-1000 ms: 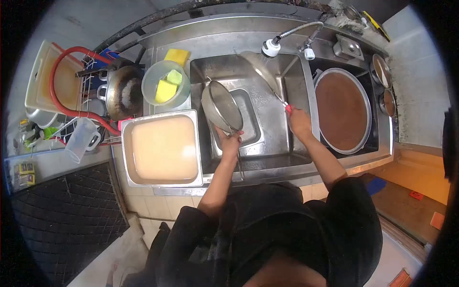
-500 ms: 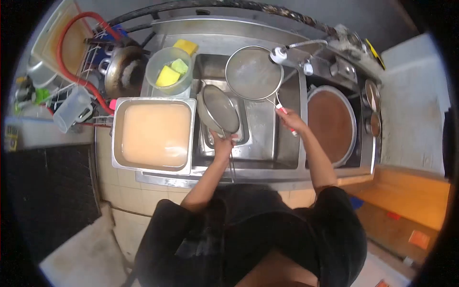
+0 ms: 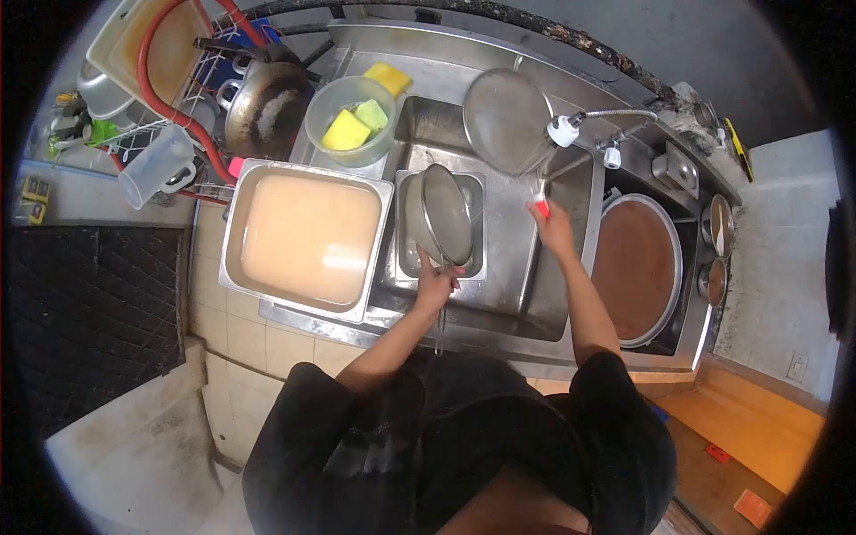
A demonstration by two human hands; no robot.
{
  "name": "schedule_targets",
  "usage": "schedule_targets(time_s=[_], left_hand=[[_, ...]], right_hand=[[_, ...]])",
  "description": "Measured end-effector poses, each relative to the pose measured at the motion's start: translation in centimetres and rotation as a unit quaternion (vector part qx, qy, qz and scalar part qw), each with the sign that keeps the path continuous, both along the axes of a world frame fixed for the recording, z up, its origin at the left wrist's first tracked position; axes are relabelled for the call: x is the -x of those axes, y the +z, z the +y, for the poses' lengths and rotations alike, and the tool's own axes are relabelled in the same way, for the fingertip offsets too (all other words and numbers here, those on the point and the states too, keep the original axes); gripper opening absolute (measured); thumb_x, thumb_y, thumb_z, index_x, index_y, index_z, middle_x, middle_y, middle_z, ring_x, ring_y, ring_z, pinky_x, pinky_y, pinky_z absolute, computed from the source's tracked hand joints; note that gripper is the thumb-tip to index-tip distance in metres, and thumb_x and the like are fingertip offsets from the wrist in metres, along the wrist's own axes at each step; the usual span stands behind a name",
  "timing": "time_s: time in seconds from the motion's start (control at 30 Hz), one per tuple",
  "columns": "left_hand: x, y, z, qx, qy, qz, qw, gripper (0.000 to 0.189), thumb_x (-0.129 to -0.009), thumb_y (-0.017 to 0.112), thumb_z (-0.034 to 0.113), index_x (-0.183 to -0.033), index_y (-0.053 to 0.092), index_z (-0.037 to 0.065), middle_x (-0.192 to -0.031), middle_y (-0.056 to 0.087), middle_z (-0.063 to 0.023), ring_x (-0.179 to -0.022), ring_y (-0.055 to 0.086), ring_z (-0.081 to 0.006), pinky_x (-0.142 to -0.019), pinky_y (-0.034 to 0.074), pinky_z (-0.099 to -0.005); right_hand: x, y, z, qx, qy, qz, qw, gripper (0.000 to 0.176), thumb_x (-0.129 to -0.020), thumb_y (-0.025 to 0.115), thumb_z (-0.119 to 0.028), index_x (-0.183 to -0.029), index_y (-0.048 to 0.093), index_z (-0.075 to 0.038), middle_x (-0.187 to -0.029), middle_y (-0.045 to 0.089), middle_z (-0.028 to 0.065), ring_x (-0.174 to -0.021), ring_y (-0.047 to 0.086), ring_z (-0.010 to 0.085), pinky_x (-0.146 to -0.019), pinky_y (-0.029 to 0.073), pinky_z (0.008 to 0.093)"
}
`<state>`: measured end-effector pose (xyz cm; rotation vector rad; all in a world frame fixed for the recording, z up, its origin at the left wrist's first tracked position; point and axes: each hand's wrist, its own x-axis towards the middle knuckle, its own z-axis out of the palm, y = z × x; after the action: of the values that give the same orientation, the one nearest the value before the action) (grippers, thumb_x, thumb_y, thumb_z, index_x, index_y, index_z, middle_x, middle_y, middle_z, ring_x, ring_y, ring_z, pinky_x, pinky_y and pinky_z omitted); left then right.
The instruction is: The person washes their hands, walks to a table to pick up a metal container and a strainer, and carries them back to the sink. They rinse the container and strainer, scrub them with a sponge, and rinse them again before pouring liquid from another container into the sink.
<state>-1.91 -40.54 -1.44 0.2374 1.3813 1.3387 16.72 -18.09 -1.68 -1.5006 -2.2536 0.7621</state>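
My left hand (image 3: 435,285) is closed at the base of a fine-mesh strainer (image 3: 448,214), whose bowl is tilted on its side over a small steel pan (image 3: 479,259) in the sink. The strainer's thin handle runs down below my fingers. Gripped in my right hand (image 3: 556,230) is the red and white handle of a larger mesh strainer (image 3: 506,118). Its round mesh is held over the back edge of the sink (image 3: 508,259), beside the white faucet head (image 3: 562,131), which overlaps its rim in this view.
Left of the sink stands a deep steel pan (image 3: 382,259) of cloudy, pale orange liquid. A plastic tub (image 3: 323,143) behind it holds sponges. To the right is a large round pot (image 3: 675,259) of brown liquid. A wire rack (image 3: 134,147) with cookware and a red hose (image 3: 147,80) lie left.
The whole view has shifted. The larger strainer has turned and tipped toward the back of the sink in my right hand. The smaller strainer stands more on edge in my left hand.
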Motion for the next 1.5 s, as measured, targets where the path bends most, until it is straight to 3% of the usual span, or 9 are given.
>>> schedule_targets(time_s=[0.1,0.23,0.3,0.47,0.63,0.8,1.03,1.3,1.5], left_hand=[[0.2,-0.5,0.4,0.043,-0.013,0.014,0.999,0.082,-0.085,0.046,-0.005,-0.146,-0.006,0.015,-0.089,0.065,-0.0113,-0.059,0.053,-0.0103,-0.05,0.042,-0.0229],[0.2,-1.1,1.7,0.007,0.003,0.007,1.0,0.083,-0.087,0.044,-0.005,-0.147,-0.007,0.023,-0.091,0.065,-0.0101,-0.06,0.054,-0.0101,-0.05,0.042,-0.0227],[0.2,-1.7,2.0,0.021,0.011,0.002,1.0,0.094,-0.084,0.047,-0.006,-0.146,-0.019,0.018,-0.087,0.065,-0.0138,-0.057,0.054,-0.0119,-0.049,0.043,-0.0233],[0.2,-1.5,2.7,0.022,0.017,-0.007,1.0,0.09,-0.088,0.045,-0.005,-0.146,-0.019,0.02,-0.089,0.064,-0.014,-0.056,0.054,-0.0122,-0.051,0.044,-0.0237],[-0.1,-2.7,3.1,0.0,0.031,-0.063,0.997,0.088,-0.09,0.044,-0.004,-0.144,-0.022,0.02,-0.097,0.062,-0.0153,-0.064,0.06,-0.0141,-0.054,0.047,-0.025],[-0.4,-3.9,3.6,0.03,0.046,-0.115,0.992,0.051,-0.091,0.047,-0.001,-0.132,0.019,0.016,-0.101,0.064,-0.015,-0.07,0.061,-0.0148,-0.057,0.048,-0.0243],[-2.1,-1.6,1.4,0.024,-0.002,-0.099,0.995,0.049,-0.092,0.049,0.004,-0.132,0.022,0.015,-0.097,0.065,-0.0104,-0.064,0.055,-0.01,-0.055,0.043,-0.0224],[-4.9,-2.4,3.6,0.036,-0.04,-0.174,0.983,0.037,-0.093,0.049,0.003,-0.124,0.031,0.011,-0.094,0.065,-0.0146,-0.058,0.047,-0.0089,-0.05,0.038,-0.0213],[-7.2,-2.7,2.9,0.044,-0.085,-0.153,0.984,0.032,-0.093,0.052,0.006,-0.118,0.032,0.007,-0.09,0.065,-0.0141,-0.054,0.046,-0.0091,-0.048,0.038,-0.0213]], right_hand=[[-2.5,1.3,-2.7,0.064,-0.034,-0.09,0.993,0.044,-0.086,0.059,-0.048,-0.096,0.063,-0.005,-0.087,0.064,0.023,-0.081,0.061,0.0424,-0.071,0.047,0.0486],[-2.7,0.3,-3.6,0.007,-0.046,-0.141,0.989,0.046,-0.086,0.056,-0.051,-0.096,0.062,-0.007,-0.082,0.064,0.0241,-0.079,0.061,0.0447,-0.07,0.048,0.0507],[-2.7,0.1,-3.1,-0.001,-0.039,-0.136,0.99,0.045,-0.086,0.056,-0.051,-0.097,0.062,-0.008,-0.078,0.064,0.0241,-0.077,0.061,0.0446,-0.069,0.048,0.0503],[-2.4,0.6,-1.0,-0.009,-0.003,-0.064,0.998,0.044,-0.087,0.057,-0.049,-0.099,0.063,-0.008,-0.074,0.063,0.0244,-0.071,0.06,0.0447,-0.064,0.047,0.0495],[-2.6,1.0,-3.8,-0.039,0.004,-0.091,0.995,0.042,-0.086,0.059,-0.048,-0.091,0.061,-0.006,-0.068,0.061,0.0235,-0.066,0.06,0.0436,-0.058,0.045,0.0494],[-3.0,1.1,-8.5,-0.053,-0.001,-0.09,0.995,0.036,-0.085,0.064,-0.04,-0.081,0.056,-0.005,-0.063,0.059,0.0213,-0.063,0.059,0.0417,-0.053,0.044,0.0473],[-5.2,3.0,-12.5,-0.038,-0.087,-0.006,0.995,0.036,-0.084,0.068,-0.033,-0.074,0.051,-0.002,-0.06,0.054,0.0199,-0.056,0.053,0.0416,-0.05,0.04,0.0425],[-7.2,3.6,-16.8,-0.021,-0.176,0.051,0.983,0.029,-0.083,0.07,-0.026,-0.078,0.054,-0.002,-0.059,0.052,0.0197,-0.053,0.051,0.0401,-0.049,0.04,0.0403],[-8.5,5.1,-19.1,0.017,-0.224,0.131,0.966,0.03,-0.088,0.065,-0.022,-0.075,0.053,0.002,-0.056,0.051,0.0173,-0.047,0.049,0.0232,-0.048,0.039,0.0349]])
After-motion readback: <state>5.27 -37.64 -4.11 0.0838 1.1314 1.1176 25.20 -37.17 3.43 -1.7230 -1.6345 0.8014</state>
